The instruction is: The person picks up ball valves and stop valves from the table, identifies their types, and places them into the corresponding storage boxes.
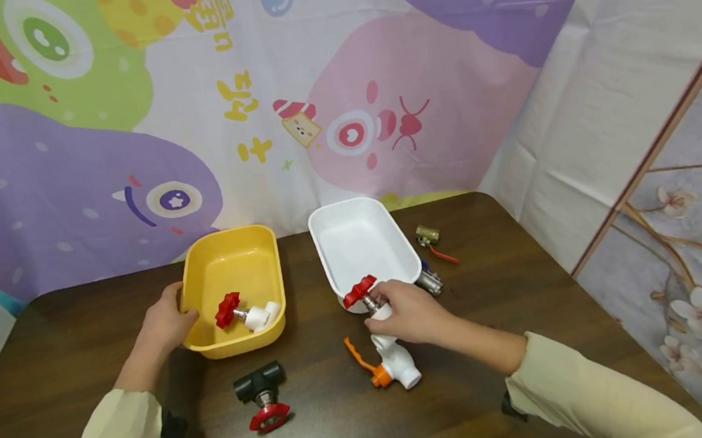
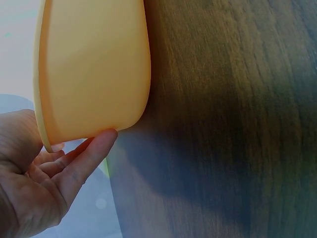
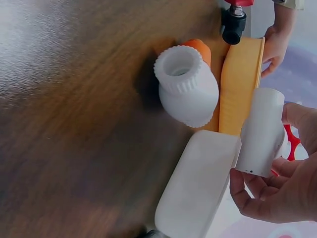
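My left hand point(image 1: 167, 320) grips the left side of the yellow tray point(image 1: 272, 276), thumb over the rim and fingers against the outer wall point(image 2: 94, 69). Inside that tray lies a white plastic valve point(image 1: 260, 317) with a red handwheel. My right hand point(image 1: 412, 310) holds another white valve point(image 3: 262, 131) with a red handwheel point(image 1: 360, 291), lifted near the front edge of the white tray point(image 1: 362, 239). Just below this hand, on the table, a white ball valve point(image 1: 400, 366) with an orange lever lies on its side. Part of the held valve is hidden behind my fingers.
A black valve point(image 1: 260, 383) with a red handwheel lies in front of the yellow tray. Right of the white tray are a brass valve point(image 1: 428, 233) with a red lever and a metal valve point(image 1: 430, 282) with blue on it. A printed cloth point(image 1: 284, 183) hangs behind the table.
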Demonstrator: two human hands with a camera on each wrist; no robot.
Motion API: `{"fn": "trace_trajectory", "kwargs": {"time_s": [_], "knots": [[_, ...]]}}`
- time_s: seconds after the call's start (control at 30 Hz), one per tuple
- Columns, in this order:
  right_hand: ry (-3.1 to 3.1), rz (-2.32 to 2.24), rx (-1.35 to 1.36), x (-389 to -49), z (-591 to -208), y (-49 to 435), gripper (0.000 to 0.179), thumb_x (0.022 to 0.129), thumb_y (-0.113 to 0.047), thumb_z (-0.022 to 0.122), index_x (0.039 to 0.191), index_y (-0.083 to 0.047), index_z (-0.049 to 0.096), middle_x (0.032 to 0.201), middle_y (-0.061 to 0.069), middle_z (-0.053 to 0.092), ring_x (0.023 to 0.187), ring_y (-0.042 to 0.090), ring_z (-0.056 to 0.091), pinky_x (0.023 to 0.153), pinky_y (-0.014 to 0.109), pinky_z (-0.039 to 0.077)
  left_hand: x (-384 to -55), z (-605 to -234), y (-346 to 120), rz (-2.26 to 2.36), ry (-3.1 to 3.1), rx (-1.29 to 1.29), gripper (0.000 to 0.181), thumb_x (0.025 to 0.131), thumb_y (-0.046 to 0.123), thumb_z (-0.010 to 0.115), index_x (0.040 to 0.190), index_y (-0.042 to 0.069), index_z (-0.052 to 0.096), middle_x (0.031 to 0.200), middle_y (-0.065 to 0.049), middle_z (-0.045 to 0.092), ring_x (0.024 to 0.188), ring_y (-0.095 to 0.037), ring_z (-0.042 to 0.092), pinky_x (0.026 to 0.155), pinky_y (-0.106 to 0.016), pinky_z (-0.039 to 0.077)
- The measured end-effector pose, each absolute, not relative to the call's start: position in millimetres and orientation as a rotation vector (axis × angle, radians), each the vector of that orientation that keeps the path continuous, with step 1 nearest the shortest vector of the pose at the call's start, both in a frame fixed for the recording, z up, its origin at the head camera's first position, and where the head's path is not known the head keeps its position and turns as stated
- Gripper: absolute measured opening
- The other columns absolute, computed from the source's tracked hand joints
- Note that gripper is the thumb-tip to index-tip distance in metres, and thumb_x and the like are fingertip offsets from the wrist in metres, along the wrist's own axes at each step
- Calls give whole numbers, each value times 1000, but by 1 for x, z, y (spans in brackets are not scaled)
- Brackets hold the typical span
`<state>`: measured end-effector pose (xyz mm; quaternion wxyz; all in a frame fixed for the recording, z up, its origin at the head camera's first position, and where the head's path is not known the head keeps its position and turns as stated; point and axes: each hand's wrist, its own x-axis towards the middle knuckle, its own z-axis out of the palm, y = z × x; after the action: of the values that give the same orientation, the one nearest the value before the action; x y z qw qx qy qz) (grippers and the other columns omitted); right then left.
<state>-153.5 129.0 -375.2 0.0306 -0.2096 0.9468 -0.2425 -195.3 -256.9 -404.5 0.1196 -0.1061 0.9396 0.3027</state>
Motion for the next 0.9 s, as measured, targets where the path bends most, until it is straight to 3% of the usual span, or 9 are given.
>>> {"fn": "trace_trajectory", "kwargs": {"time_s": [0.27,0.9], "knots": [[2904,-752,-704,-161,-370,118,27,76,-29,69,93,-10,62,78,-2,56,72,13,49,64,25,40,-193,-405,-258,890,2761,-291,70,92,15,49,145,-8,9,133,-37,35,101,-40,47,93,-52,46],[2897,-721,-804,-176,-358,86,24,75,-30,70,87,-12,60,77,-1,56,71,12,49,60,24,39,-193,-405,-259,886,2764,-274,70,92,16,49,145,-7,10,132,-37,36,100,-40,48,90,-51,48]]}}
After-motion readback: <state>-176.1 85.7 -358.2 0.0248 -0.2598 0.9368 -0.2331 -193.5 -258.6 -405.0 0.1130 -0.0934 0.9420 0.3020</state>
